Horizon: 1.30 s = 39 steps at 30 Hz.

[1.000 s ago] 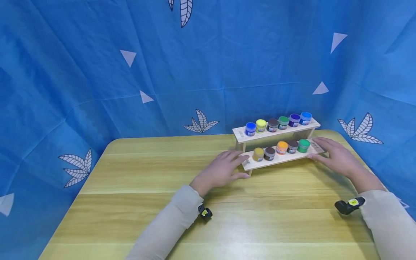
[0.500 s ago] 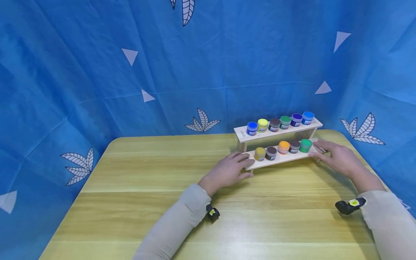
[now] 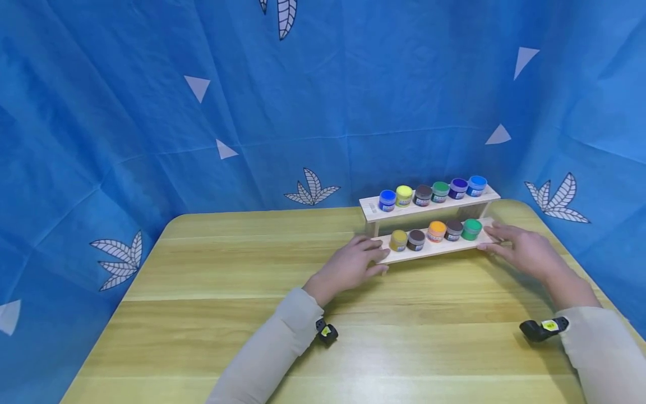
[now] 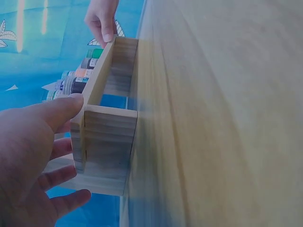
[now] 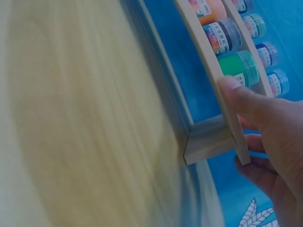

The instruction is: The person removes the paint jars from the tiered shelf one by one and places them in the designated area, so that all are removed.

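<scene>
A two-tier wooden rack [image 3: 370, 209] stands on the table, bearing small paint jars with coloured lids. My left hand [image 3: 348, 266] holds the left end of its lower shelf [image 3: 444, 249]. In the left wrist view, the thumb [image 4: 71, 106] lies on the front edge and the fingers reach round the end. At the other end my right hand [image 3: 530, 253] grips the same shelf, thumb [image 5: 236, 92] on the edge beside a green jar [image 5: 239, 68]. On the lower tier are mustard [image 3: 398, 241], orange [image 3: 436, 232], green and dark jars.
Several more jars, among them a yellow one [image 3: 404, 196] and a light blue one [image 3: 476, 186], line the upper tier. A blue curtain [image 3: 252, 101] hangs close behind the rack. The wooden table [image 3: 227, 314] extends widely to the left and in front.
My left hand has moved slightly right, its fingers farther onto the shelf end. My right-hand fingers have drawn in round the right end. The jars keep their order.
</scene>
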### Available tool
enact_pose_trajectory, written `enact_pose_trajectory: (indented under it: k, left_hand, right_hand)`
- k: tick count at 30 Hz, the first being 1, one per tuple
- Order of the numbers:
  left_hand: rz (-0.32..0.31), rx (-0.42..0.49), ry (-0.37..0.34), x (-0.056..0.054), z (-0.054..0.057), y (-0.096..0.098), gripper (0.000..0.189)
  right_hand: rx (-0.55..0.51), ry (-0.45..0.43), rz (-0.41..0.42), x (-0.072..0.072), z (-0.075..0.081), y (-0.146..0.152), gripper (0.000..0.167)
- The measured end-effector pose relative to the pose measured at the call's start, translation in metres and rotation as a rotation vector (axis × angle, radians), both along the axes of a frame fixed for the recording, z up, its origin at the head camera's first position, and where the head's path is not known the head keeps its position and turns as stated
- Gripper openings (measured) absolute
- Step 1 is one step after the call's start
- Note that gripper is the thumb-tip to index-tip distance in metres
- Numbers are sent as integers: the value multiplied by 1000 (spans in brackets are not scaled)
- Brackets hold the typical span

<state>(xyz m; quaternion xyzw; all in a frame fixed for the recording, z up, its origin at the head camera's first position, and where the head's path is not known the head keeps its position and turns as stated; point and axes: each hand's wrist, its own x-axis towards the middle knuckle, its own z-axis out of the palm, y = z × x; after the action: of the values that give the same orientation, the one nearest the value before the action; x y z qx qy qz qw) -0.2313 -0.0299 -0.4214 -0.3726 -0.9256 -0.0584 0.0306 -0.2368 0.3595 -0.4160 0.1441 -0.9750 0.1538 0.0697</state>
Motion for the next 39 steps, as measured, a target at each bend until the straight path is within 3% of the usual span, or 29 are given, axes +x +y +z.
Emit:
enact_pose_trajectory:
  k: [7, 14, 21, 27, 33, 39]
  left_hand:
    - [0, 35, -22, 2, 0, -8, 46]
    - [-39, 72, -30, 7, 3, -16, 41]
    - [-86, 96, -28, 8, 5, -24, 40]
    - [-96, 90, -56, 13, 6, -30, 40]
    - [-124, 116, -34, 22, 4, -37, 39]
    - [-141, 123, -24, 25, 3, -39, 38]
  right_hand:
    - [9, 39, 12, 15, 1, -5, 59]
    - [33, 82, 40, 33, 3, -8, 53]
    - [30, 211, 108, 50, 0, -4, 47]
    - [42, 181, 115, 62, 5, -6, 47]
    - [58, 178, 146, 72, 10, -7, 47]
    - [-21, 186, 142, 72, 9, -7, 53]
